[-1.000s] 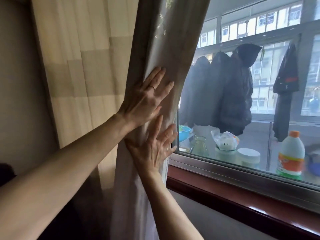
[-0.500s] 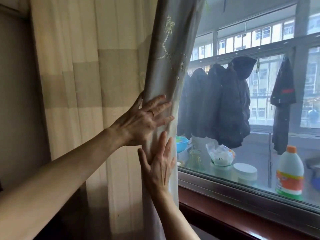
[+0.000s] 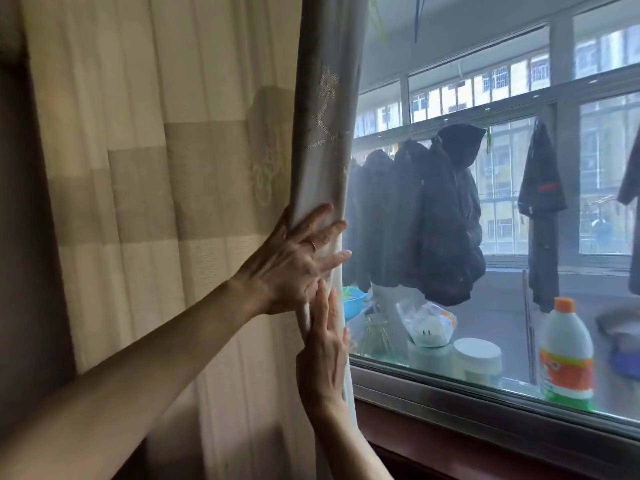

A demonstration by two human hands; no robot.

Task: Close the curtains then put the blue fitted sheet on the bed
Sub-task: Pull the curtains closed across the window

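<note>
Grey curtain point(image 3: 322, 133) hangs bunched from 12 to 6 o'clock through centre, with the beige curtain panel point(image 3: 156, 168) at 9 and the window point(image 3: 519, 237) at 3 uncovered. Left hand point(image 3: 294, 261) lies flat on the fold, fingers straight and spread, not gripping; vs 1 s ago it has slid to the window-side edge, and its fingertips now overhang it. Right hand point(image 3: 323, 351) is just below toward 6, also flat, fingers now drawn together pointing to 12, tips touching the left hand's heel.

beige curtain point(image 3: 180, 188), bunched edge, window half-uncovered
</note>
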